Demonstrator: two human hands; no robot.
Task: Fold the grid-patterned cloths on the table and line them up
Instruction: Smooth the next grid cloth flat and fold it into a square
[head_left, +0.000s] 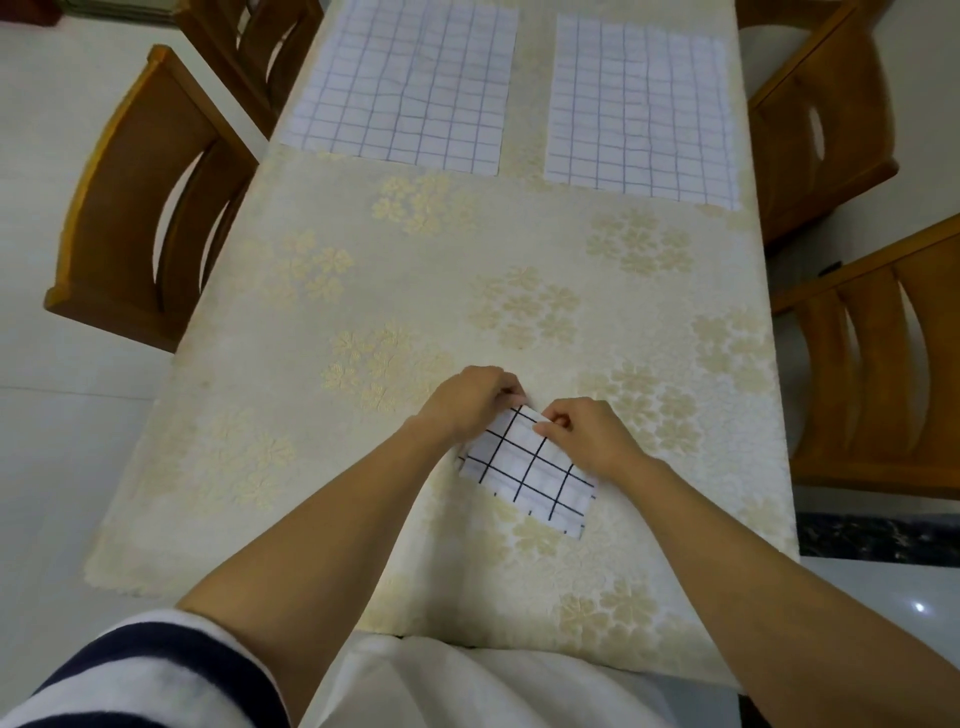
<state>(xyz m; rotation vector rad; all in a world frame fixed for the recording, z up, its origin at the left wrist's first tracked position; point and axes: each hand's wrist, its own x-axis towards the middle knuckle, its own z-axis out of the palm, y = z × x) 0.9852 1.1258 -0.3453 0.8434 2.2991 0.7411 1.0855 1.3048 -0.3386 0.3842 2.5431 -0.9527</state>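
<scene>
A small white cloth with a bold black grid (530, 470) lies folded near the table's front edge, slightly tilted. My left hand (470, 397) pinches its far left corner. My right hand (584, 431) pinches the far edge just beside it, fingers curled on the fabric. Two larger white cloths with a thin blue-grey grid lie flat and unfolded at the far end: one at the left (405, 83), one at the right (641, 109), with a gap between them.
The table wears a cream tablecloth with pale flower prints (363, 291). Wooden chairs stand at the left (145, 208) and the right (878, 364), another further back on the right (821, 114). White floor tiles surround the table.
</scene>
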